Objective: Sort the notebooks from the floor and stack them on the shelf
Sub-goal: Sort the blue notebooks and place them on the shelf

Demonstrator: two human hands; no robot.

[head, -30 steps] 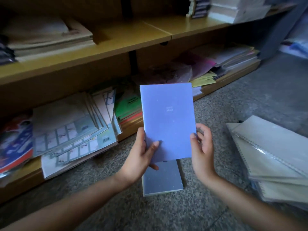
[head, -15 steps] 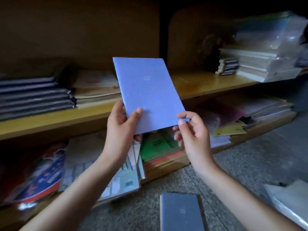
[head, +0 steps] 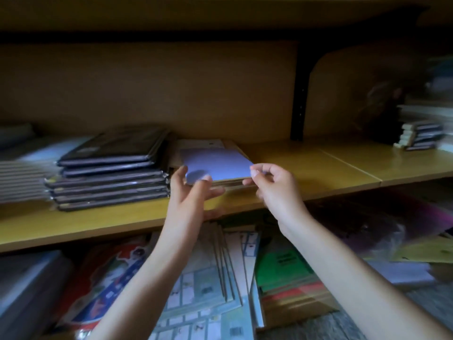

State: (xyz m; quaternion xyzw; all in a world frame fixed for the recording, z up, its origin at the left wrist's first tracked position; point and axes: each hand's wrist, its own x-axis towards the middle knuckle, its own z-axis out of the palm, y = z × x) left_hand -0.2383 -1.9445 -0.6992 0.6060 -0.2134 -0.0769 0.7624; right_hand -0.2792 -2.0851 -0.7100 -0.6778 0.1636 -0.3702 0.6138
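Note:
A blue notebook lies almost flat on a low pile of pale notebooks on the middle wooden shelf. My left hand pinches its near left corner, thumb on top and fingers underneath. At the near right corner, my right hand pinches the cover between thumb and forefinger. The picture is motion-blurred.
A taller stack of dark notebooks stands just left of the pale pile. Bare shelf board lies to the right, up to a small dark stack. A black upright bracket stands behind. The lower shelf holds printed sheets and a green book.
Both hands carried the blue notebook up from the floor, tipped it from upright to flat and brought it onto the pale pile on the middle shelf. The view rose with them.

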